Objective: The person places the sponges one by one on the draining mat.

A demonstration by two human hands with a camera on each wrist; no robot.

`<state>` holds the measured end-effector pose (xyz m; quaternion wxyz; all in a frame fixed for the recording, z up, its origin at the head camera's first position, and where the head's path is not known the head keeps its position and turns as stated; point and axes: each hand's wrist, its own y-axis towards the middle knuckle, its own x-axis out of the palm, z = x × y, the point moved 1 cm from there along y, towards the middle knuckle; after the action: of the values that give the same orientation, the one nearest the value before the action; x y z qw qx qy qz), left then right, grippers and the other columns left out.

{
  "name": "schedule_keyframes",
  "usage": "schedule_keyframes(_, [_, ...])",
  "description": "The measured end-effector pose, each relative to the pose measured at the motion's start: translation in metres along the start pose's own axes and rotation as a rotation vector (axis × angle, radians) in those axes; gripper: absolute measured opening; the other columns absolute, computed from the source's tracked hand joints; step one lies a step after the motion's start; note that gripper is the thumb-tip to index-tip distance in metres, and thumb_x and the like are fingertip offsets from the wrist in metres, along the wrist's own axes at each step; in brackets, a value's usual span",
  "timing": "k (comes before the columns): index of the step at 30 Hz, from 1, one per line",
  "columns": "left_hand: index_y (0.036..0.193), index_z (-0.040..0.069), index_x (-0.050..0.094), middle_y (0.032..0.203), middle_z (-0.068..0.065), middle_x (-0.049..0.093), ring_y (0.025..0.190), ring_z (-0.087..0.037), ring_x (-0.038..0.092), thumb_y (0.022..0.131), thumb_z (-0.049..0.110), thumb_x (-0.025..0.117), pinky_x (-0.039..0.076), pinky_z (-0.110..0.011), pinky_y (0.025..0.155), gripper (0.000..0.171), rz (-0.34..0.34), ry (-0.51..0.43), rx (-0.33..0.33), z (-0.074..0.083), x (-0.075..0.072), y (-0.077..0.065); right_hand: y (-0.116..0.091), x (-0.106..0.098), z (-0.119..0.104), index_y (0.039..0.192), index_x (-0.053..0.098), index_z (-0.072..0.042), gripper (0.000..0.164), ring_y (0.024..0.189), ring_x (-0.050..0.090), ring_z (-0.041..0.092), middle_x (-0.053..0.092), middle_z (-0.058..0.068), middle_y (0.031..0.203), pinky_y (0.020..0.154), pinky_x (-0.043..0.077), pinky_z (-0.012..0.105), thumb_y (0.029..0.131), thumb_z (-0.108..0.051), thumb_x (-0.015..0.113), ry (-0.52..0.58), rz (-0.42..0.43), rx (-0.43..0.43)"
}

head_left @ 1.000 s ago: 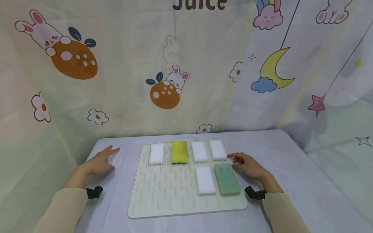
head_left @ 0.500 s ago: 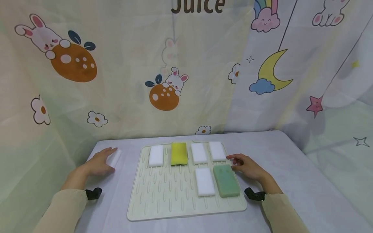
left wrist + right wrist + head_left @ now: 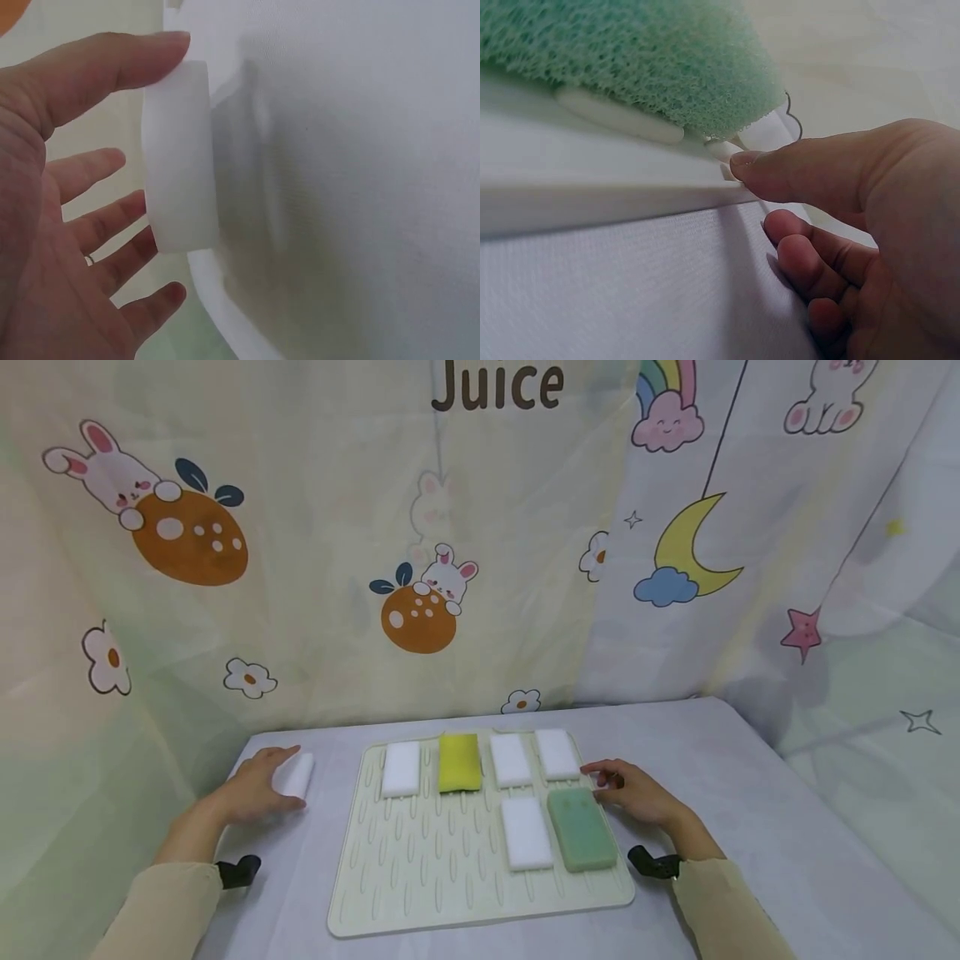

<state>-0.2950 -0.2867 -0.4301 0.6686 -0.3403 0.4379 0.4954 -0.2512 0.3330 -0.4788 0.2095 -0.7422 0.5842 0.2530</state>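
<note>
At the left part of the table, my left hand (image 3: 251, 789) holds a white block sponge (image 3: 180, 157). The thumb lies over one end in the left wrist view, and two fingertips disappear behind the block's edge. The sponge is tipped, with a long narrow side showing. A pale ribbed mat (image 3: 420, 877) lies at the centre. My right hand (image 3: 645, 797) is at its right edge, thumb tip and index fingertip at the rim, other fingers loosely bent. Right beside that thumb is a coarse green sponge (image 3: 652, 60), lying on the mat.
Along the mat's back row lie a white sponge (image 3: 401, 769), a yellow sponge (image 3: 459, 762) with a dark underside, and two more white sponges. Another white sponge (image 3: 527, 833) lies left of the green one. A printed curtain (image 3: 322, 568) stands behind the white-covered table (image 3: 750, 843).
The white sponge in my left hand has tipped up, showing more of its side, and the left thumb has moved slightly right. The right hand stays at the mat's edge. The head view has shifted slightly.
</note>
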Motion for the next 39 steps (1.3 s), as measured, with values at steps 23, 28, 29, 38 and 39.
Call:
schedule_keyframes(23, [0.150,0.000,0.050,0.140,-0.026,0.045,0.123,-0.041,0.048,0.070,0.059,0.090,0.047,-0.057,0.098,0.106,0.048,0.024,0.085,0.036,-0.003,-0.018,-0.001,0.003,0.000,0.137,0.064,-0.006,0.044,0.088,0.046,0.020,0.056,0.012,0.107,0.070,0.042,0.026,0.095,-0.012,0.071,-0.013,-0.003,0.001])
schedule_keyframes(28, [0.151,0.003,0.050,0.142,-0.023,0.044,0.123,-0.038,0.048,0.070,0.061,0.089,0.048,-0.054,0.095,0.107,0.039,0.038,0.099,0.049,-0.003,-0.020,-0.001,0.002,0.001,0.138,0.063,-0.006,0.043,0.088,0.046,0.018,0.055,0.012,0.108,0.070,0.042,0.026,0.096,-0.013,0.071,-0.011,-0.007,0.002])
schedule_keyframes(29, [0.151,0.003,0.050,0.142,-0.022,0.044,0.124,-0.037,0.048,0.070,0.061,0.089,0.048,-0.054,0.096,0.107,0.038,0.040,0.104,0.051,-0.003,-0.019,-0.001,0.002,0.002,0.138,0.063,-0.006,0.043,0.088,0.046,0.018,0.055,0.012,0.108,0.070,0.042,0.026,0.096,-0.013,0.070,-0.018,-0.008,0.002])
schedule_keyframes(38, [0.152,0.004,0.050,0.139,-0.016,0.047,0.124,-0.035,0.048,0.067,0.064,0.090,0.048,-0.055,0.099,0.110,0.047,0.058,0.154,0.075,0.002,-0.019,0.002,0.000,0.003,0.138,0.064,-0.010,0.042,0.090,0.046,0.021,0.054,0.011,0.108,0.071,0.043,0.027,0.096,-0.014,0.070,-0.040,0.001,0.020])
schedule_keyframes(39, [0.151,0.005,0.051,0.139,-0.015,0.048,0.124,-0.035,0.048,0.067,0.065,0.089,0.048,-0.055,0.099,0.111,0.048,0.063,0.160,0.078,0.002,-0.019,0.002,0.000,0.003,0.139,0.064,-0.010,0.043,0.090,0.046,0.021,0.054,0.011,0.109,0.071,0.043,0.027,0.096,-0.014,0.070,-0.038,-0.002,0.020])
